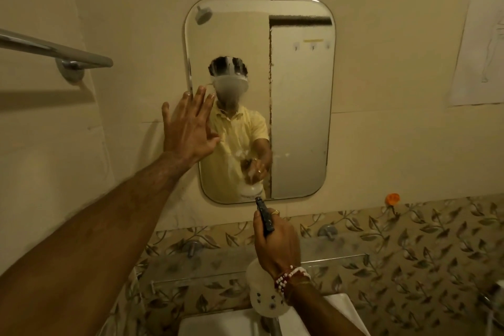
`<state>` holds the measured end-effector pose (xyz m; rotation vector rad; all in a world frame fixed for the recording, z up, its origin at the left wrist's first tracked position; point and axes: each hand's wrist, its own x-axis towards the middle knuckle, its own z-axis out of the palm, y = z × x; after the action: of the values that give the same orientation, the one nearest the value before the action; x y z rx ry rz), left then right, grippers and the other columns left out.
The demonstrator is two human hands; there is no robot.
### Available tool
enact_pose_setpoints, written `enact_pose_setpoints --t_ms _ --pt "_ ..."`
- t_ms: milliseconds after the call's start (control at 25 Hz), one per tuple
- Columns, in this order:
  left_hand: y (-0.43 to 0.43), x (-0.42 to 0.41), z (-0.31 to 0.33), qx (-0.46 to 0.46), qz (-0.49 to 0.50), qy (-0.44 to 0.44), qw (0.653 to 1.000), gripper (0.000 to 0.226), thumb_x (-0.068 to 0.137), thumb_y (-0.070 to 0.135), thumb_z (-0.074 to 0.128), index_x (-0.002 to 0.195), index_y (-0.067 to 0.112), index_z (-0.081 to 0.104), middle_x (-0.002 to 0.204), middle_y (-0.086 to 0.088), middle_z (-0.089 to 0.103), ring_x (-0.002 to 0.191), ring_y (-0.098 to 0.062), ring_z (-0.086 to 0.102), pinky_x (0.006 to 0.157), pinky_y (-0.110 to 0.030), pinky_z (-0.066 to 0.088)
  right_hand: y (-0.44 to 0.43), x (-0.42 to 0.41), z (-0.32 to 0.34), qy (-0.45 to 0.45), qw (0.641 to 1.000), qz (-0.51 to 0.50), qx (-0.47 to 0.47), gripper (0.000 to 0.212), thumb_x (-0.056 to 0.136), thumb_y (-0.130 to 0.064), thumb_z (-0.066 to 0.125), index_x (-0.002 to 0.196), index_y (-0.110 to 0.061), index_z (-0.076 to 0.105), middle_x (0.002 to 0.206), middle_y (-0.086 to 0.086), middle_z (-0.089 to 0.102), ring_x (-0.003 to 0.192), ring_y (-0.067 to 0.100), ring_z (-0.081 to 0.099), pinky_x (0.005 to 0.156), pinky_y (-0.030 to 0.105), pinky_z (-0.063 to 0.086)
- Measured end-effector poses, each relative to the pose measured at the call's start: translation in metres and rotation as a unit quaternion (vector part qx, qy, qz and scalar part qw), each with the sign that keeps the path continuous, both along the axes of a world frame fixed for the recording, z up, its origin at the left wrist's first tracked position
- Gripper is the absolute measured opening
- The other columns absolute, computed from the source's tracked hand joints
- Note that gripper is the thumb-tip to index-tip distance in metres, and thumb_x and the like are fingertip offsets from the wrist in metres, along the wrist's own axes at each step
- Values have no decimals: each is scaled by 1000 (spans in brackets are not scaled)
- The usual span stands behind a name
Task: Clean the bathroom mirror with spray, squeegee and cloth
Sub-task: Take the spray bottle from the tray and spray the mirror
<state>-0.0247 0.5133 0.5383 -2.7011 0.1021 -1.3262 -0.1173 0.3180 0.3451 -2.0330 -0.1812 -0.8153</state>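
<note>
A rounded rectangular mirror (300,117) hangs on the cream wall, with misty spray patches on its glass. My left hand (188,125) is spread flat, fingers apart, against the mirror's left edge and the wall beside it. Below the mirror, my right hand (275,243) grips a white spray bottle (263,297) by its black trigger head (264,217), nozzle aimed at the mirror's lower part. The bottle's body hangs under my wrist. No squeegee or cloth is in view.
A chrome towel bar (54,49) juts from the left wall. A glass shelf (218,264) on two chrome brackets runs under the mirror, above a white sink (218,324). A paper sheet (480,49) is taped on the right wall; an orange hook (392,198) sits lower.
</note>
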Motion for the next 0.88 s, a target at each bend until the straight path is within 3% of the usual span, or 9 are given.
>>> enact_pose_setpoints --t_ms 120,320,480,680,880 --pt "-8 1 -18 7 -45 -33 998 96 88 67 53 162 29 4 171 0 -7 158 -27 3 121 -66 8 -21 6 -1 -6 999 -40 17 35 98 -49 43 74 -27 58 57 -5 57 51 9 54 47 28 43" --pt "-31 9 -42 24 -77 -52 995 90 91 69 38 162 30 0 171 -1 -10 158 -27 -2 122 -65 4 -59 15 -4 11 994 -92 53 45 95 -54 39 77 -21 62 60 -5 60 53 12 57 48 30 45" --pt "-47 19 -55 29 -117 -63 991 92 88 68 40 162 31 0 172 -1 -7 158 -27 2 122 -63 1 -87 21 -4 10 987 -142 74 37 97 -49 45 75 -23 61 58 -11 57 51 7 54 46 22 32" --pt "-75 29 -79 64 -151 -74 984 95 86 70 43 163 29 5 172 -3 -5 158 -27 -1 122 -65 4 -113 22 -10 15 985 -155 79 38 99 -42 51 72 -18 62 56 -7 55 51 17 53 45 24 32" --pt "-115 27 -100 81 -184 -47 978 93 87 70 41 163 27 7 172 -5 -4 158 -30 -2 120 -70 6 -131 16 -14 -31 986 -142 88 39 93 -50 46 76 -21 65 56 -9 55 50 11 52 46 23 33"
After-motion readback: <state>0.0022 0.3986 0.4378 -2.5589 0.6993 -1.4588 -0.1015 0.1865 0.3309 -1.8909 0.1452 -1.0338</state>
